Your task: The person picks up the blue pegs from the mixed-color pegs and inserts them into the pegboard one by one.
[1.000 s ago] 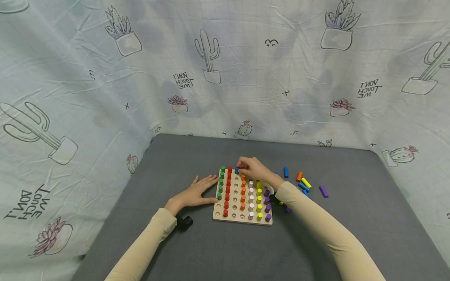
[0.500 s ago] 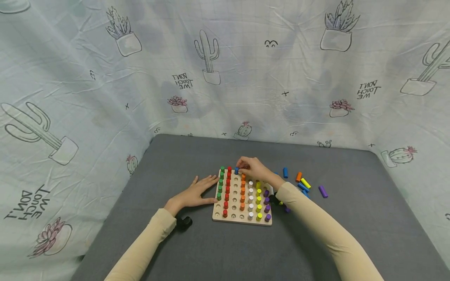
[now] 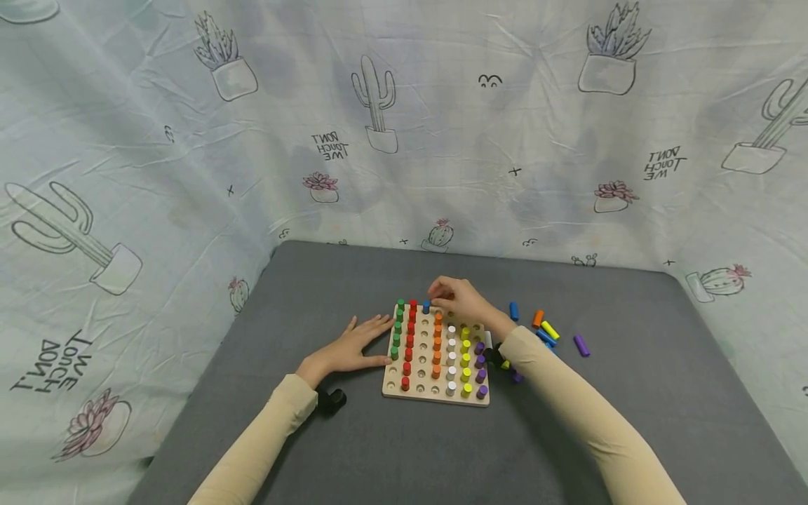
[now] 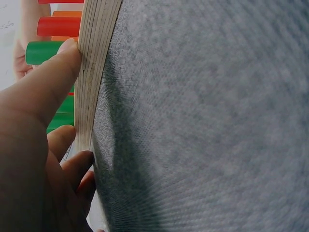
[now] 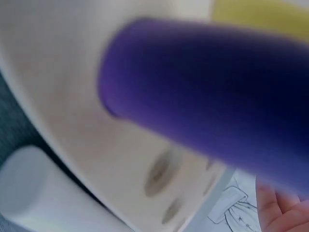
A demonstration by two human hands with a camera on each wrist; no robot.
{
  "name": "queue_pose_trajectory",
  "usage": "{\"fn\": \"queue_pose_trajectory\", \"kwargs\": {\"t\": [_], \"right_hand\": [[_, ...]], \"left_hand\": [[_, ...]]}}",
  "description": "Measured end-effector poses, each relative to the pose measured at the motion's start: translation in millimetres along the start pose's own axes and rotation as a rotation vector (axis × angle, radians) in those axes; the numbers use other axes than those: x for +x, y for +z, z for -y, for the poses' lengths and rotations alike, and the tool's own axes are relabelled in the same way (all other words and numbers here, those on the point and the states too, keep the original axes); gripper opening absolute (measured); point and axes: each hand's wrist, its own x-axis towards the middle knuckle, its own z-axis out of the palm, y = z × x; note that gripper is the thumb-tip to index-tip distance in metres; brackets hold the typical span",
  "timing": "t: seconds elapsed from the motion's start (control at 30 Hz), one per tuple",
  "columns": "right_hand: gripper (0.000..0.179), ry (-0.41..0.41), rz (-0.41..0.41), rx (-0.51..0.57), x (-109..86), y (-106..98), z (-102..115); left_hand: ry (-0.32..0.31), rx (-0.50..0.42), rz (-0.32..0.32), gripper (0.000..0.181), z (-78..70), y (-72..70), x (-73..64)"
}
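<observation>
A wooden pegboard stands on the grey table with rows of coloured pegs upright in its holes. My left hand lies spread along its left edge; in the left wrist view the thumb and fingertips touch the board's side beside a green peg. At the far edge a blue peg is upright in the third column. Just right of it hovers my right hand, fingers loosely bent and holding nothing. A purple peg fills much of the right wrist view.
Loose pegs lie right of the board: a blue one, an orange one, a yellow one and a purple one. A white peg lies against the board's right edge. A printed curtain rises behind the table.
My right hand has let go of the blue peg and shifted slightly right and away from it. The peg stays upright in the board. My left hand has not moved.
</observation>
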Motion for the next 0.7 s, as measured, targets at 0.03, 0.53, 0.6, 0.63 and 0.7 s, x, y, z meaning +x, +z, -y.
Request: {"fn": "queue_pose_trajectory", "kwargs": {"t": [0.03,0.53,0.6,0.63,0.7], "right_hand": [[0.018,-0.010,-0.010,0.002,0.3,-2,1],[0.021,-0.043,-0.053,0.037,-11.9,-23,4],[0.020,-0.051,-0.058,0.056,-15.8,-26,12],[0.019,-0.055,-0.062,0.060,-18.2,-28,15],[0.018,-0.059,-0.070,0.071,-23.3,-33,25]], "left_hand": [[0.003,0.003,-0.003,0.078,-0.2,-0.2,0.1],[0.009,0.014,-0.004,0.080,0.5,0.7,0.1],[0.013,0.014,-0.003,0.080,-0.1,0.2,-0.1],[0.014,0.015,-0.002,0.080,-0.3,0.0,-0.2],[0.015,0.012,-0.001,0.080,-0.7,-0.1,-0.2]]}}
